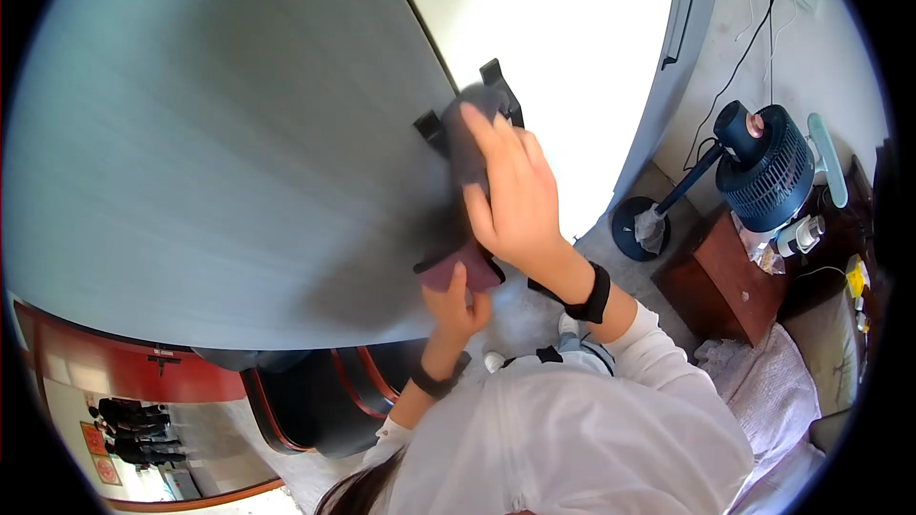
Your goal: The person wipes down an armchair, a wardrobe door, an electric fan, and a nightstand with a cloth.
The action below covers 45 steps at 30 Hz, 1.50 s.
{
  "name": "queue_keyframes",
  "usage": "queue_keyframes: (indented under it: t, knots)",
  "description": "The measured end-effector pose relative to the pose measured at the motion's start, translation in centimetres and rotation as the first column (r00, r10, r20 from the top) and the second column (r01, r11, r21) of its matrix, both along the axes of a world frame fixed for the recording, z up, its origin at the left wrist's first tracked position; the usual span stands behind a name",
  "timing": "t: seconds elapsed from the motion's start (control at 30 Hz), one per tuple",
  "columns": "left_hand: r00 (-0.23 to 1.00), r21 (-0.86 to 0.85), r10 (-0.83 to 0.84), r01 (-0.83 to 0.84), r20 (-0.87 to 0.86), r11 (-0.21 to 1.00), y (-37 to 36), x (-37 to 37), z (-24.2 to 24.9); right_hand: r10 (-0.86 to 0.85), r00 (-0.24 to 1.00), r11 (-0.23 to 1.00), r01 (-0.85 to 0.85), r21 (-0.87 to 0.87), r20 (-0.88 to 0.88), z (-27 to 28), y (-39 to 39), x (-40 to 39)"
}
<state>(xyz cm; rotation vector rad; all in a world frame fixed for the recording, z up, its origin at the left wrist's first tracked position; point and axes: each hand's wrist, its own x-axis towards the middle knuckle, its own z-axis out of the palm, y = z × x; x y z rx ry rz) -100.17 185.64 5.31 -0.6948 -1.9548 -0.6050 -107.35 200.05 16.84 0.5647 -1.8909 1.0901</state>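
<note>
A dark grey cloth-like item lies against the cabinet doors, next to two black handles. My right hand presses on it with the fingers spread, and its edges are blurred. Lower down, my left hand pinches a dark pink piece with black edging. That piece meets the lower end of the grey item; whether the two are one object I cannot tell. Each wrist has a black band.
On the right stand a black fan and a brown wooden cabinet. Black chairs with red trim are at the lower left, near a red door. A light cloth hangs at the lower right.
</note>
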Motion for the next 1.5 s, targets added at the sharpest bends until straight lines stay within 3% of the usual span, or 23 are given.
queue_keyframes:
  t: [0.07, 0.23, 0.37, 0.47, 0.57, 0.77, 0.87, 0.97, 1.1, 1.2, 1.3, 1.37, 1.47, 1.5]
  knots:
    - [0.999, 0.029, 0.008, -0.009, 0.046, 1.0, -0.4, 0.0, -0.1, -0.007, 1.0, 1.0, 0.008, -0.014, 0.023, 0.5, -0.1, 0.2]
    - [0.995, -0.08, 0.043, -0.036, 0.089, 0.996, -0.7, 0.0, -0.4, -0.018, 0.991, 1.0, 0.018, 0.008, 0.132, -2.5, -0.1, 0.9]
    - [0.998, -0.063, 0.057, -0.055, 0.022, 0.996, -0.7, -0.1, 0.5, 0.009, 0.997, 0.999, -0.012, 0.03, 0.081, 0.0, 0.6, 0.3]
    - [0.997, -0.041, 0.049, -0.047, 0.064, 0.998, -0.3, -0.3, 0.7, 0.043, 0.996, 0.998, -0.046, 0.043, 0.079, 0.5, 0.8, 0.2]
    - [0.998, -0.123, 0.067, -0.065, 0.015, 0.99, 0.2, -0.4, 0.5, 0.061, 0.998, 0.997, -0.062, 0.05, 0.018, -3.6, 0.7, -0.7]
    - [0.993, 0.003, 0.047, -0.047, -0.105, 0.999, 0.7, -0.9, 4.0, 0.098, 0.988, 0.995, -0.094, 0.036, -0.117, 2.5, -0.4, -1.2]
    - [0.996, -0.039, 0.069, -0.071, -0.048, 0.997, 0.7, -0.9, 2.8, 0.132, 0.983, 0.984, -0.114, 0.138, -0.127, 2.2, -0.4, -1.5]
    - [0.997, -0.094, 0.081, -0.082, -0.009, 0.992, 0.4, -0.9, 0.9, 0.18, 0.983, 0.983, -0.178, -0.034, 0.044, -2.4, -0.2, -1.5]
    - [0.992, -0.139, 0.123, -0.117, 0.041, 0.983, -0.4, -1.0, 0.0, 0.159, 0.983, 0.987, -0.155, -0.05, 0.093, -3.5, -0.7, -1.6]
    - [0.985, -0.118, 0.17, -0.171, -0.017, 0.978, -0.6, -2.2, 2.2, 0.245, 0.962, 0.966, -0.232, 0.113, -0.124, 1.8, -0.3, -2.6]
    - [0.972, -0.119, 0.235, -0.234, -0.004, 0.965, -0.5, -4.1, 3.7, 0.241, 0.955, 0.968, -0.225, 0.109, -0.171, 3.6, -1.0, -3.2]
    - [0.977, -0.143, 0.212, -0.207, 0.017, 0.968, -0.3, -3.9, 3.1, 0.186, 0.981, 0.982, -0.188, -0.03, -0.051, 1.2, -1.4, -2.7]
    - [0.955, -0.223, 0.214, -0.168, 0.203, 0.96, -0.9, -2.8, -0.7, 0.14, 0.982, 0.976, -0.115, -0.186, 0.124, -6.0, -2.5, -1.9]
    - [0.936, -0.251, 0.215, -0.145, 0.277, 0.957, -0.8, -2.7, -2.0, 0.142, 0.984, 0.976, -0.121, -0.178, 0.109, -8.5, -2.4, -1.6]
